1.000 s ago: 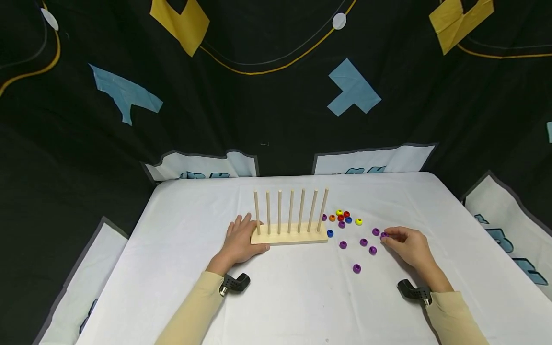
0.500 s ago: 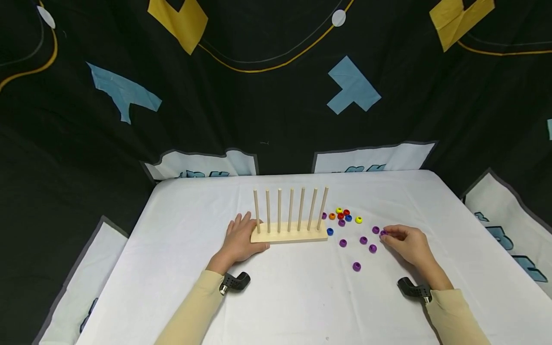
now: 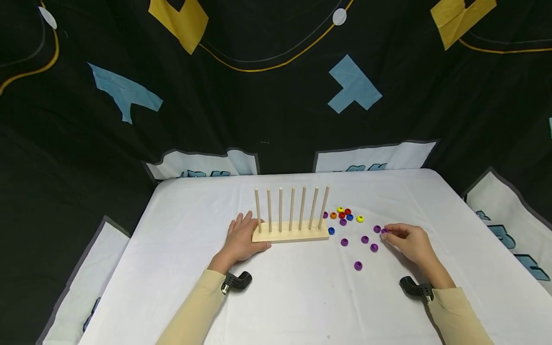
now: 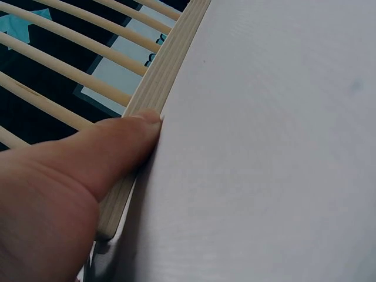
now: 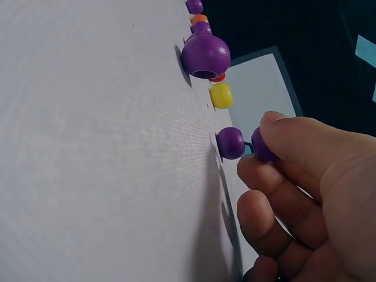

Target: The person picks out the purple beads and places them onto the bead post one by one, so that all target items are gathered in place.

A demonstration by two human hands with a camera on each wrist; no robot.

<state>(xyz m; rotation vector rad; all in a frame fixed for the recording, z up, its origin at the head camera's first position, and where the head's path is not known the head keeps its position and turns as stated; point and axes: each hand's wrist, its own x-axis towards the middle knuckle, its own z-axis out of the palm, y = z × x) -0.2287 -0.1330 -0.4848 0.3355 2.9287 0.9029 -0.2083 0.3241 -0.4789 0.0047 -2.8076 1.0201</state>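
Note:
A wooden peg stand (image 3: 291,235) with several upright pegs stands on the white table. My left hand (image 3: 240,241) grips its left end. In the left wrist view the thumb (image 4: 111,147) presses on the front edge of the base; the other fingers are hidden there. My right hand (image 3: 409,243) pinches a purple bead (image 5: 262,145) between thumb and fingers, slightly above the cloth. Another purple bead (image 3: 377,229) lies just left of it. More purple beads, such as one bead (image 3: 358,266) nearest the front, lie scattered between the stand and my right hand.
By the stand's right end lie a blue bead (image 3: 331,231), an orange bead (image 3: 333,215), a yellow bead (image 3: 360,219) and several others in a loose cluster. The white cloth (image 3: 302,297) covers the table, and a black curtain (image 3: 284,115) hangs behind its far edge.

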